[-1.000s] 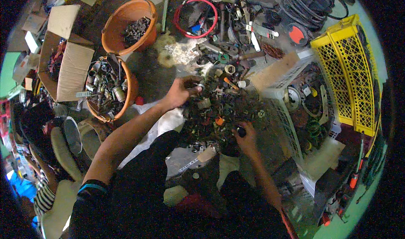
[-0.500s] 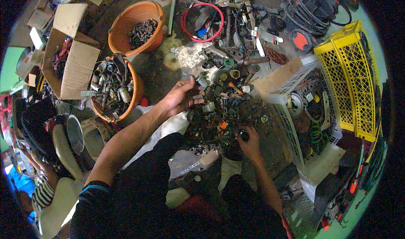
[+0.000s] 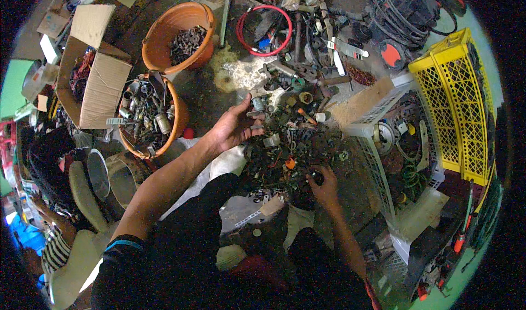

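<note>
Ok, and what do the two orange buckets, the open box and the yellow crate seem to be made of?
Upper orange bucket and lower orange bucket: probably dull plastic, judging by their smooth rounded rims. Open box: matte brown cardboard, given its thin folded flaps. Yellow crate: likely moulded plastic, fairly glossy, from its regular lattice.

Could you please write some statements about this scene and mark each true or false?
1. Both buckets hold metal parts. True.
2. Both hands are empty. False: the left hand holds a grey part, the right hand a dark part.
3. The box is right of the buckets. False: the box is left of them.
4. The yellow crate is right of the pile. True.
5. The red hose is looped. True.
</note>
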{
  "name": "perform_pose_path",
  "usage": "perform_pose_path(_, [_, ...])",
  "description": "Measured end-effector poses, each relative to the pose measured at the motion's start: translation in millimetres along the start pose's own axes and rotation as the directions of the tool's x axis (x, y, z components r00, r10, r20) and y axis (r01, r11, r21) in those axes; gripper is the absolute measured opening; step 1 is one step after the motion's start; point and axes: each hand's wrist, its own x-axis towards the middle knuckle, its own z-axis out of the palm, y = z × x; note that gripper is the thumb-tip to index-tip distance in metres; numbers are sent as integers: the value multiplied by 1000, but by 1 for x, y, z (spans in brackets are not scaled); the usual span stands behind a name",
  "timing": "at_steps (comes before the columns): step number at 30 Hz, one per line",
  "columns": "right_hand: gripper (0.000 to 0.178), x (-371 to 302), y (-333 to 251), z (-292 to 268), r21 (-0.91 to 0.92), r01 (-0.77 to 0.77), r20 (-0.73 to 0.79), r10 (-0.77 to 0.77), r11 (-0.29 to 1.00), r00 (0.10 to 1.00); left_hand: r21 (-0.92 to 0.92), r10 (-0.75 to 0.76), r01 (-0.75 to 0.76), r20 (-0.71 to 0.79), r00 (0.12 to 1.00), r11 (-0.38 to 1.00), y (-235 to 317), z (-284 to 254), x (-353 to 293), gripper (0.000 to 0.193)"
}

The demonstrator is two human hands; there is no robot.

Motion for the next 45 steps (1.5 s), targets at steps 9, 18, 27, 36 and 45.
perform_pose_path(9, [26, -1, -8, -4, 51, 49, -57, -47, 997, 997, -184, 331, -381, -252, 909, 906, 64, 19, -16, 27])
perform_pose_path(18, [32, -8, -12, 1, -81, -3, -97, -5, 997, 995, 96, 572, -565, -84, 816, 820, 137, -10, -1, 30])
perform_pose_path(27, [35, -2, -31, -29, 119, -82, -46, 88, 990, 995, 461, 87, 23, -215, 973, 887, 7, 26, 5, 25])
perform_pose_path(36, [38, -3, 24, 3, 243, -74, -230, 131, 967, 964, 940, -73, -79, 109, 991, 333, -41, 44, 12, 30])
perform_pose_path(45, [40, -1, -21, -28, -204, 33, 36, -26, 978, 999, 961, -105, -138, 167, 980, 240, -50, 38, 12, 34])
